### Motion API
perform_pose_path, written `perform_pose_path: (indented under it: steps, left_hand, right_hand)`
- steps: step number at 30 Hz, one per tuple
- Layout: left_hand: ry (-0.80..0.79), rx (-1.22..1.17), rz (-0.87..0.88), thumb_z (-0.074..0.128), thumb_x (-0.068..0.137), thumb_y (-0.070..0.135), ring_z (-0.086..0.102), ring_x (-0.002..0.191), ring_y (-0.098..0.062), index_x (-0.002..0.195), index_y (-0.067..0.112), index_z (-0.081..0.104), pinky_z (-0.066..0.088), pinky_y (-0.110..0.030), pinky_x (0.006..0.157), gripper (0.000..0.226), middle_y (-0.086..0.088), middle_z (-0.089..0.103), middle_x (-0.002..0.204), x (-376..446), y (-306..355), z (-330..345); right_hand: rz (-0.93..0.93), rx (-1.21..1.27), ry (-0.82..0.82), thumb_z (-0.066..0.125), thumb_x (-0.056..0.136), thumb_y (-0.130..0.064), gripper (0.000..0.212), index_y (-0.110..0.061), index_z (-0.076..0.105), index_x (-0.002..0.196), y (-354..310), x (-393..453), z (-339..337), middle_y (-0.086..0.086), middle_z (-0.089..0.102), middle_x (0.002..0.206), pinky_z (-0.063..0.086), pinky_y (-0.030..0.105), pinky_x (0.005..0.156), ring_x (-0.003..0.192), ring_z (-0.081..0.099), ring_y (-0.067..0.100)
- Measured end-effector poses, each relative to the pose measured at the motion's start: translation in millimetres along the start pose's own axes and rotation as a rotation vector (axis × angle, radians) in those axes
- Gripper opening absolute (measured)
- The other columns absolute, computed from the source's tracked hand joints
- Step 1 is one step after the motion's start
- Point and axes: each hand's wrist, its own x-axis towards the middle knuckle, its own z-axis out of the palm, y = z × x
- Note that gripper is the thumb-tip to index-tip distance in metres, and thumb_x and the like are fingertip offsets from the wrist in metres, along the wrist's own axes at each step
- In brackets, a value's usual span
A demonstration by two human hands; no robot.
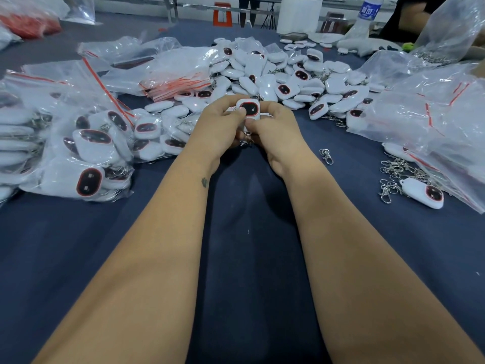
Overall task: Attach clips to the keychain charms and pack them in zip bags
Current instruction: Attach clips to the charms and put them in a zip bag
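Two bare forearms reach forward over the dark blue counter (249, 258). Left hand (219, 127) and right hand (275, 130) meet at centre, fingers of both curled and pinching one white keychain charm (248, 109), dark oval face with red rim turned up; a metal clip (246, 141) hangs below it between the palms. Behind: loose pile of charms (288, 74). Left: filled zip bags (86, 151), clear with red seal strips, each holding several charms with rings. Centre-left: stack of empty zip bags (178, 80). Right: more clear bags (433, 122), contents unclear; beside them loose clips (396, 174), one stray clip (326, 155), and a single charm (423, 193) lying flat. Far edge: water bottle (368, 11), upright.
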Motion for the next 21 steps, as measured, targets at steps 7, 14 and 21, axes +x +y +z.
perform_pose_path:
  steps: [7, 14, 21]
  left_hand:
    - [-0.011, 0.011, -0.012, 0.049, 0.097, 0.008, 0.052, 0.048, -0.005, 0.094, 0.03, 0.065, 0.045, -0.022, 0.056, 0.028, 0.001, 0.063, 0.074, -0.4, 0.4, 0.7]
    - [-0.033, 0.023, -0.002, 0.047, 0.098, 0.007, 0.05, 0.051, -0.003, 0.097, 0.032, 0.065, 0.045, -0.017, 0.053, 0.031, 0.008, 0.058, 0.066, -1.6, 1.2, -0.8]
    - [-0.03, 0.012, -0.011, 0.047, 0.098, 0.008, 0.052, 0.05, -0.003, 0.095, 0.034, 0.065, 0.047, -0.017, 0.053, 0.032, 0.013, 0.06, 0.06, -1.4, 0.9, -1.6]
  right_hand:
    - [0.006, 0.004, -0.019, 0.057, 0.085, 0.006, 0.028, 0.0, 0.062, 0.112, -2.5, -2.7, 1.7, 0.019, 0.068, 0.092, 0.053, 0.041, 0.08, 0.075, 0.058, 0.022]
    - [0.033, 0.101, -0.008, 0.047, 0.093, 0.001, 0.024, -0.001, 0.065, 0.109, -5.2, -2.1, -0.3, 0.02, 0.067, 0.103, 0.056, 0.036, 0.08, 0.086, 0.061, 0.023]
    - [-0.008, 0.057, -0.025, 0.05, 0.094, -0.003, 0.018, -0.006, 0.066, 0.102, -3.2, -3.2, 0.0, 0.013, 0.068, 0.092, 0.055, 0.03, 0.069, 0.074, 0.059, 0.019]
